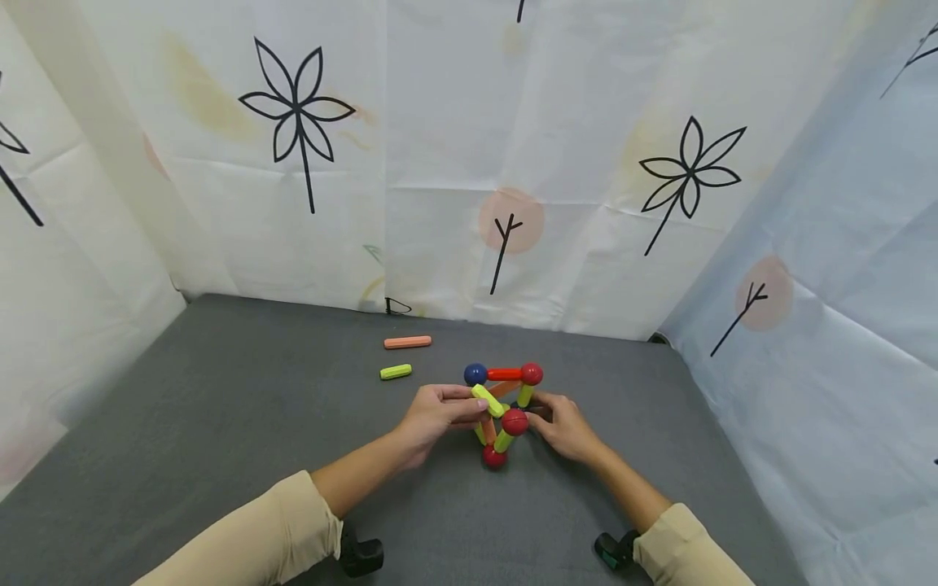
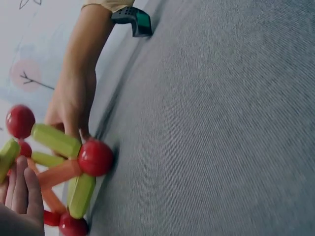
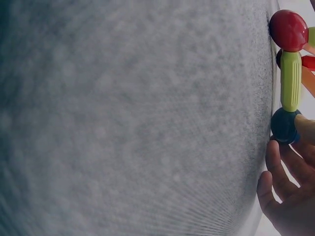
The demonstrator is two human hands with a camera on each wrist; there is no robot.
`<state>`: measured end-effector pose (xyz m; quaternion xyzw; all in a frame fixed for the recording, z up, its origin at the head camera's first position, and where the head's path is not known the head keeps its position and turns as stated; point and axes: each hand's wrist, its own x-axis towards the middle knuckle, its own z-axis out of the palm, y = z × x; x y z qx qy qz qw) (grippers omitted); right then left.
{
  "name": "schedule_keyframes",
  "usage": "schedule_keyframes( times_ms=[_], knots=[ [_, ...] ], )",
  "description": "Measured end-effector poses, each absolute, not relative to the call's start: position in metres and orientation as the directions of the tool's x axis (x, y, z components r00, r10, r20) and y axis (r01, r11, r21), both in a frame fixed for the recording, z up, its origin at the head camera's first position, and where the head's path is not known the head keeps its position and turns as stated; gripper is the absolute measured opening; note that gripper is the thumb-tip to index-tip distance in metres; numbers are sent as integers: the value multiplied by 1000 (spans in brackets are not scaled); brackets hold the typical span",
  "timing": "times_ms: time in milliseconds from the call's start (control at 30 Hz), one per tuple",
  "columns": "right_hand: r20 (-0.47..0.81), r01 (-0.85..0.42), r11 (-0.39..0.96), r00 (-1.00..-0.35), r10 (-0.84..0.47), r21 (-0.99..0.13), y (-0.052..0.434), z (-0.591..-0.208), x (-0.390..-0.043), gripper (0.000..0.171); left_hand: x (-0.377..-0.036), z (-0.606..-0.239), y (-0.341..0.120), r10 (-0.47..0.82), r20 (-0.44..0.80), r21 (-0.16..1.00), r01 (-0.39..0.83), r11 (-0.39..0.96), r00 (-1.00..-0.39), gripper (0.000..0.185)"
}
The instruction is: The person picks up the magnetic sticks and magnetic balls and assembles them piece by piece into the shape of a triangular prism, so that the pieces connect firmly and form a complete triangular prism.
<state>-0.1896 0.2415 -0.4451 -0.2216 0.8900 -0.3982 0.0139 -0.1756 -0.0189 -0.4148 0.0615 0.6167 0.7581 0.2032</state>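
My left hand [image 1: 434, 419] pinches a yellow-green magnetic rod [image 1: 487, 400] between thumb and fingers. The rod slants down toward a raised red ball [image 1: 515, 422], its lower end right at that ball. Below stands a frame of magnetic rods and balls, with a red ball [image 1: 494, 456] at the front, a dark blue ball [image 1: 475, 374] at the back left and another red ball [image 1: 532, 373] at the back right. On the frame's right side, my right hand [image 1: 566, 427] grips a dark blue ball [image 3: 284, 125] low down, thumb and fingertips against it.
An orange rod [image 1: 407, 343] and a short yellow-green rod [image 1: 396, 372] lie on the grey tabletop [image 1: 256, 407], left of and behind the frame. White printed cloth [image 1: 440, 163] hangs behind and at both sides of the table.
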Motion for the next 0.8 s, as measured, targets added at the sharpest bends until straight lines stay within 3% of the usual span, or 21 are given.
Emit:
schedule_keyframes(
  times_ms=[367,600,800],
  knots=[
    [146,-364,600,-913,-381,-713,239,-444,-191,35,-171,-407,-9,373,-332,877,-429,-216,-866,44],
    [128,-339,608,-923,-363,-718,237,-444,-189,37,-172,-406,-10,288,-372,894,-424,-143,-882,49],
    [120,-331,613,-926,-359,-717,238,-444,-188,38,-171,-406,-11,255,-348,905,-394,-159,-902,49]
  ],
)
